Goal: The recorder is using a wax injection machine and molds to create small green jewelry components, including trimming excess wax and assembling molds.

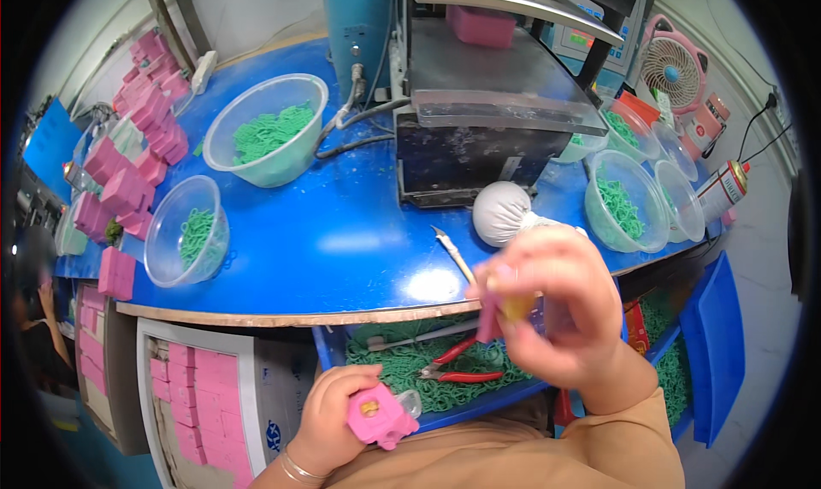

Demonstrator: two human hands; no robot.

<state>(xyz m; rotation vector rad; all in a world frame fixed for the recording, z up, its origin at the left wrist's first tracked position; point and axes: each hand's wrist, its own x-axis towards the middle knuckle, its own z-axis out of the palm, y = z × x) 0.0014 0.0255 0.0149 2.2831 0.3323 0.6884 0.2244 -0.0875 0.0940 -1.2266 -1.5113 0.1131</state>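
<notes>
My left hand [327, 416], low in front of me, is closed round a pink rubber mold block [372, 410]. A small yellow spot shows in the face of the block. Raised to the right of it, my right hand [560, 305] pinches a smaller pink block piece [489, 318] with something yellowish beside it, blurred. Beneath the hands is a blue drawer [453, 415] full of green curly pieces [393, 369]. On those pieces lie red-handled pliers [466, 375] and a white brush-like stick [419, 335]. A craft knife [451, 251] rests on the table behind my right hand.
A black press machine [479, 160] stands at the back with a pink block on it. A white cloth pouch [503, 214] lies before it. Plastic bowls [291, 173] of green pieces flank it. Pink blocks [128, 185] are stacked left; a pink fan [673, 66] stands right.
</notes>
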